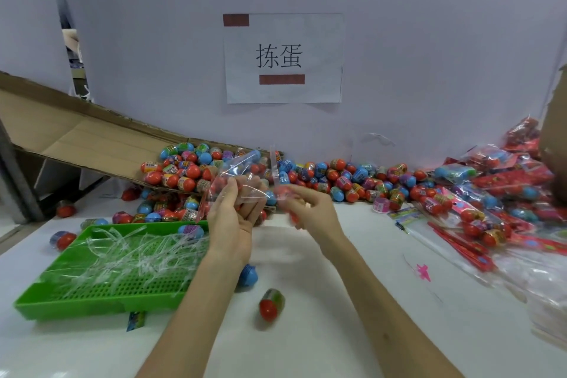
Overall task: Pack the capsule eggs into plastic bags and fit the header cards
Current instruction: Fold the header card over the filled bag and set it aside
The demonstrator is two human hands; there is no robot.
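A clear plastic bag (pixel 245 172) is held up over the middle of the table by my left hand (pixel 233 218), whose fingers pinch its lower part. My right hand (pixel 306 209) is closed around a red capsule egg (pixel 283 193) right at the bag's open side. Behind both hands a big heap of red and blue capsule eggs (pixel 337 178) lies along the wall. In front of me, one red and green egg (pixel 271 304) lies on its side, and a blue egg (pixel 248 276) peeks from under my left forearm.
A green plastic tray (pixel 76 301) full of clear plastic strips sits at the left. A tilted cardboard box (pixel 76 138) spills eggs at the back left. Packed bags with red header cards (pixel 506 202) pile up at the right. A paper sign (pixel 283 58) hangs on the wall.
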